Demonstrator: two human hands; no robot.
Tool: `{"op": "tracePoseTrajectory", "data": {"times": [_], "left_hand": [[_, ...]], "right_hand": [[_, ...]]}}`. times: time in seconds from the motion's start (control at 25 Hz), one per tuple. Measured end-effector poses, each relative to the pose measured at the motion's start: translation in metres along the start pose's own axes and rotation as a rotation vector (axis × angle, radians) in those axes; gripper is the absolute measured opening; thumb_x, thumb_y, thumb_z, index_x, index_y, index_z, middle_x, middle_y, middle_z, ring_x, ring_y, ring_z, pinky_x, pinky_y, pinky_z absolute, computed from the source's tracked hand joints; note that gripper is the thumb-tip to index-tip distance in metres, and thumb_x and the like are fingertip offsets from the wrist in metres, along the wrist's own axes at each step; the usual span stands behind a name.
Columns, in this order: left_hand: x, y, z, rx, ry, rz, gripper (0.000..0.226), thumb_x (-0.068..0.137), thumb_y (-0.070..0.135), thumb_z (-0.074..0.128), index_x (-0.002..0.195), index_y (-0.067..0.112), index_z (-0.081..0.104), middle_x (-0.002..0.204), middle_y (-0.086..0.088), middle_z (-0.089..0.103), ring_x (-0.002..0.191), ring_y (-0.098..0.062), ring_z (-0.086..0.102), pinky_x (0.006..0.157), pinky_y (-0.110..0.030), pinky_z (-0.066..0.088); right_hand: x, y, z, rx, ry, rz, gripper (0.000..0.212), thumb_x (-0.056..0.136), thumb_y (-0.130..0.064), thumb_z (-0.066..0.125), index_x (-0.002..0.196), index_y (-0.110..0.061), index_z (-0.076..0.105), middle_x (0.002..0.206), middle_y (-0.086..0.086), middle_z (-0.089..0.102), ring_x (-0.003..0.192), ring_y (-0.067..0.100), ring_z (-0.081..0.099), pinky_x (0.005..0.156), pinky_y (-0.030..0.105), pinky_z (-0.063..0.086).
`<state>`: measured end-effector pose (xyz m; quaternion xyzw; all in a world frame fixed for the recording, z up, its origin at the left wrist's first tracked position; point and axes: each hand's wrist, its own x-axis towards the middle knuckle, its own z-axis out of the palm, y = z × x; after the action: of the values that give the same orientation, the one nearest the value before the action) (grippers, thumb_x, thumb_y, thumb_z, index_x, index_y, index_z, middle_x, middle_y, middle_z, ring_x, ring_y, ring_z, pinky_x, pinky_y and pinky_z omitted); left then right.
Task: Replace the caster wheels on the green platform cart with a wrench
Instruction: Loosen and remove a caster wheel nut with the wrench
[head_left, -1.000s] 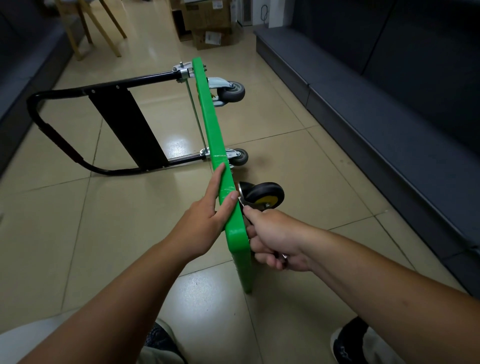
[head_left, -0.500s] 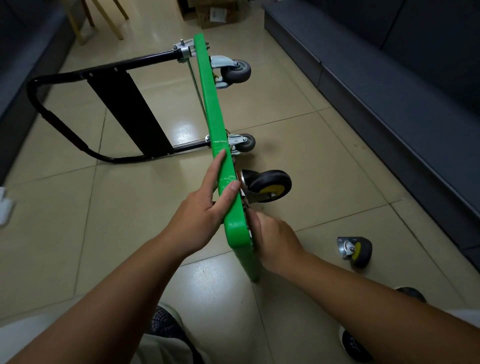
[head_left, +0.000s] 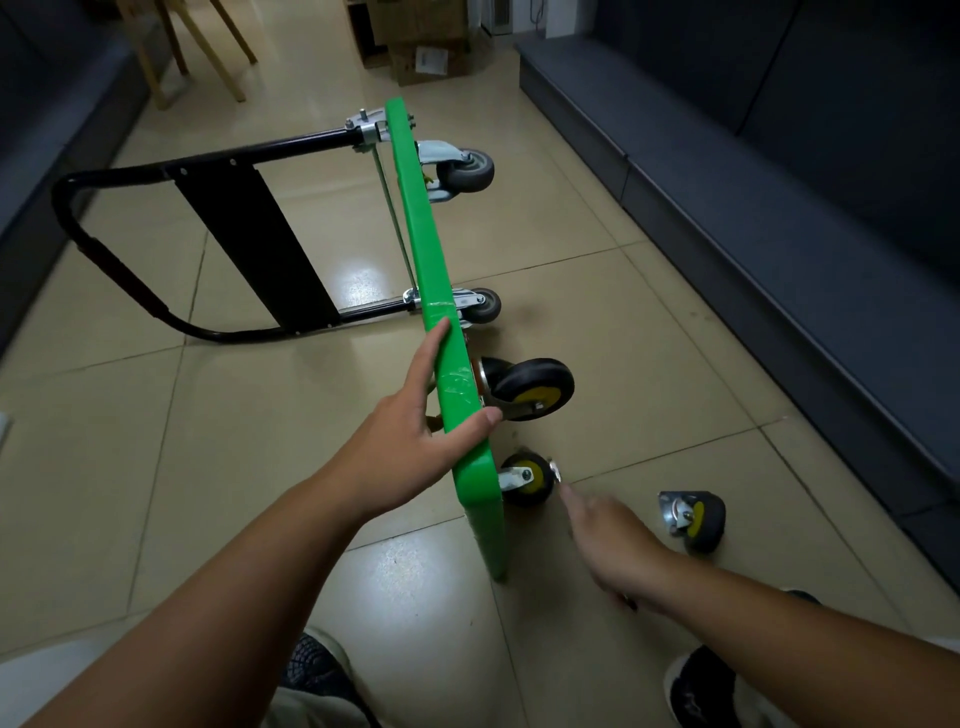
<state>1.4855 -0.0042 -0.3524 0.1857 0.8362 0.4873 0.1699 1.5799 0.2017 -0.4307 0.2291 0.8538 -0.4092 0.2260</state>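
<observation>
Standing on its long edge through the middle of the frame, the green platform cart (head_left: 431, 249) shows a smooth, glossy plastic deck; its underside faces right and is mostly hidden. The left hand (head_left: 410, 441) pinches the top edge, thumb over the right side, fingers flat along the left. The right hand (head_left: 605, 525), lower right, is motion-blurred. Its index finger points at a small shiny metal piece (head_left: 556, 472) beside the lowest caster (head_left: 524, 480), and I cannot tell whether it holds anything. 2 grey rubber wheels (head_left: 465, 169) sit higher, 1 black wheel (head_left: 535, 387) with a yellow hub between. A loose caster (head_left: 693, 519) lies on the tiled floor (head_left: 649, 338). The label on the cardboard boxes (head_left: 421, 57) at top is unreadable.
</observation>
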Motion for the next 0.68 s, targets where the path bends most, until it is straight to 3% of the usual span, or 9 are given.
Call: {"op": "tracePoseTrajectory", "data": {"times": [0.16, 0.36, 0.56, 0.68], "left_hand": [[-0.001, -0.001, -0.001, -0.031, 0.031, -0.007, 0.094, 0.082, 0.062, 0.070, 0.153, 0.059, 0.007, 0.146, 0.022, 0.038, 0.146, -0.010, 0.034, 0.107, -0.044, 0.050], [-0.003, -0.005, -0.004, -0.040, 0.035, -0.001, 0.091, 0.082, 0.058, 0.070, 0.151, 0.062, 0.011, 0.147, 0.025, 0.040, 0.146, -0.009, 0.035, 0.105, -0.045, 0.051], [0.000, -0.008, -0.007, -0.071, 0.000, -0.003, 0.092, 0.082, 0.056, 0.070, 0.151, 0.063, 0.010, 0.144, 0.039, 0.036, 0.146, -0.006, 0.033, 0.108, -0.042, 0.049], [0.000, -0.008, -0.009, -0.125, -0.013, -0.013, 0.094, 0.080, 0.053, 0.073, 0.151, 0.063, 0.012, 0.155, 0.027, 0.035, 0.147, -0.007, 0.033, 0.102, -0.038, 0.054]], "right_hand": [[-0.017, -0.061, -0.016, 0.236, 0.015, -0.170, 0.057, 0.105, -0.052, 0.026, 0.067, -0.016, 0.049, 0.046, -0.001, 0.043, 0.031, 0.009, 0.040, 0.040, 0.024, 0.030], [-0.028, -0.087, -0.007, 0.197, -0.066, -0.170, 0.061, 0.105, -0.056, 0.019, 0.084, -0.010, 0.054, 0.062, 0.007, 0.048, 0.042, 0.014, 0.048, 0.043, 0.024, 0.033], [-0.023, -0.087, -0.007, 0.167, -0.154, -0.128, 0.070, 0.103, -0.060, 0.014, 0.110, -0.003, 0.054, 0.064, 0.009, 0.050, 0.026, 0.010, 0.048, 0.036, 0.019, 0.036], [-0.024, -0.086, -0.012, 0.101, -0.155, -0.178, 0.067, 0.104, -0.059, 0.014, 0.111, -0.007, 0.056, 0.063, 0.005, 0.048, 0.025, 0.006, 0.045, 0.035, 0.018, 0.036]]}}
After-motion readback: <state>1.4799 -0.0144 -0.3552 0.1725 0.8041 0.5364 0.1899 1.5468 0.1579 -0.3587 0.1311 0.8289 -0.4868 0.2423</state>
